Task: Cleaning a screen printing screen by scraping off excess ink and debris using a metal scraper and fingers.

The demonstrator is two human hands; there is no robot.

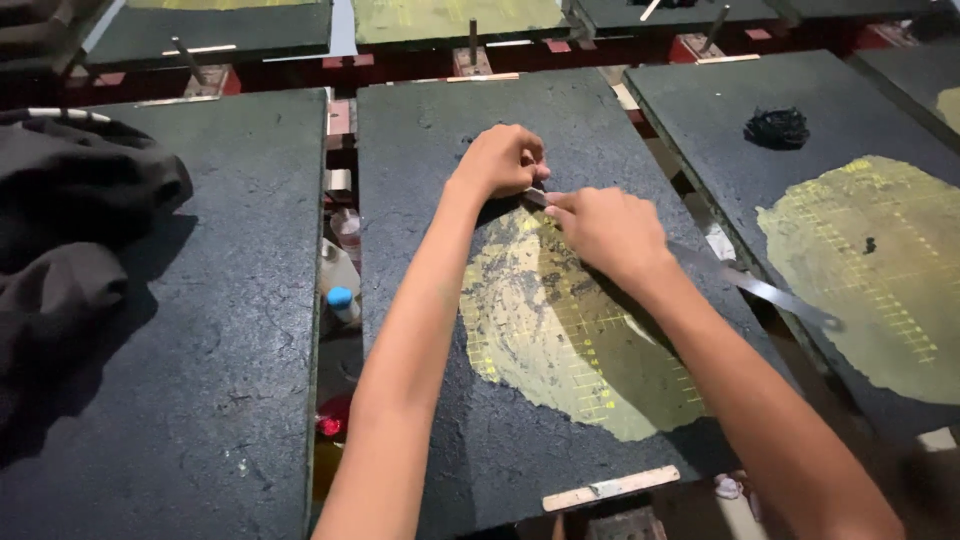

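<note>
**Both hands on a thin metal strip at the far edge of the yellow patch**

Centre board (440,130): dark, rough slab, long axis running near to far. Yellow-green patch (560,330) with a faint grid covers its right-near half; part of the coating is scraped or flaked dark.

Left hand (500,160): closed, fingertips pinched at the far-left end of a thin metal strip (780,295). Looks like a pinch on the strip's tip, but the fingers overlap, so the exact contact can't be confirmed.

Right hand (610,230): closed over the strip just right of the left hand, knuckles up, pressing it down onto the board. The two hands are nearly touching.

Key geometry: the strip's long axis runs diagonally, from the hands at far-centre down to the near right, and its free end overhangs the gap between the centre board and the right board (700,100). The working end sits right at the far edge of the patch; the rest of the patch lies toward the person, on the near side of both hands. The right hand is nearer the patch; the left holds the tip.

Surroundings:
- Right board carries a second yellow patch (870,270) and a small black clump (777,127).
- Left board (200,350) has dark cloth (70,210) piled on its far-left part.
- Bottles (340,275) stand in the gap between left and centre boards.
- Wooden slat (610,487) at the centre board's near edge.
</note>
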